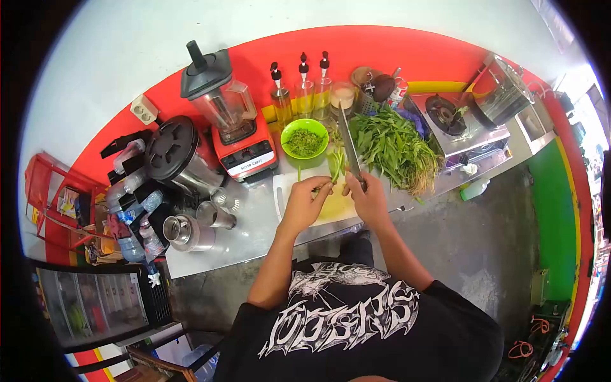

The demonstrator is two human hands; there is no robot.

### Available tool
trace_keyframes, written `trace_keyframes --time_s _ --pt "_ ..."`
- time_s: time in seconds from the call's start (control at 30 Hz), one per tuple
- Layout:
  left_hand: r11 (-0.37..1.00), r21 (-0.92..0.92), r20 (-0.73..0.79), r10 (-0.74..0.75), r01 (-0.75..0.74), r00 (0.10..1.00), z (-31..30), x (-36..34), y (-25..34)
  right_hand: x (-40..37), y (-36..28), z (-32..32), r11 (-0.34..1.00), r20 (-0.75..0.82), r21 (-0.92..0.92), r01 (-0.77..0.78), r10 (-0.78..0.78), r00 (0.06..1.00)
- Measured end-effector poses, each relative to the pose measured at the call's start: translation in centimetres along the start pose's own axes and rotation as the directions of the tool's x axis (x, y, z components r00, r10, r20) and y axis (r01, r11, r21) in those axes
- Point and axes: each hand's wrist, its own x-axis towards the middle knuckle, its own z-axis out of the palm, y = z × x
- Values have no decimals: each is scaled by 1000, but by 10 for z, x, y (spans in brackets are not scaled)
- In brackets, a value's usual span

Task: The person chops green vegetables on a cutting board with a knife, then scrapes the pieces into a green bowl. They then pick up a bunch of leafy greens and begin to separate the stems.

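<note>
Over the cutting board (333,209), my left hand (310,198) pinches a few thin green stems (335,164). Close beside it on the right, my right hand (365,194) grips a large knife (347,141), its blade pointing away from me and up, next to the stems. A green bowl (304,155) of chopped greens stands just behind the board. To the right of the knife lies a big pile of leafy greens (393,145) with roots at its near end.
A red blender (245,149), a steel container (191,167) and metal cups (191,233) stand on the left of the steel counter (254,247). Pump bottles (304,95) line the back. At right are a stove (471,130) and a glass-like pot (503,92).
</note>
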Motion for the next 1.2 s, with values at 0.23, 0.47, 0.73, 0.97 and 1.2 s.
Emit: trace_keyframes --time_s 0.23,0.47,0.73,0.97,1.2 --pt "982 161 -124 118 -97 985 -17 -9 3 -13 -16 -6 975 182 -64 213 -198 963" --pt "930 313 -159 250 -191 955 -20 -14 11 -20 -40 -8 919 252 -292 266 -195 948" --pt "879 398 -140 343 -264 929 -22 -19 12 -16 -49 -19 897 322 -284 338 -243 915" --pt "903 332 -167 341 -273 925 -21 -22 15 -15 -45 -19 916 319 -212 341 -265 910" --pt "964 177 -192 229 -196 954 -25 -26 12 -10 -25 -9 961 271 -58 270 -245 931"
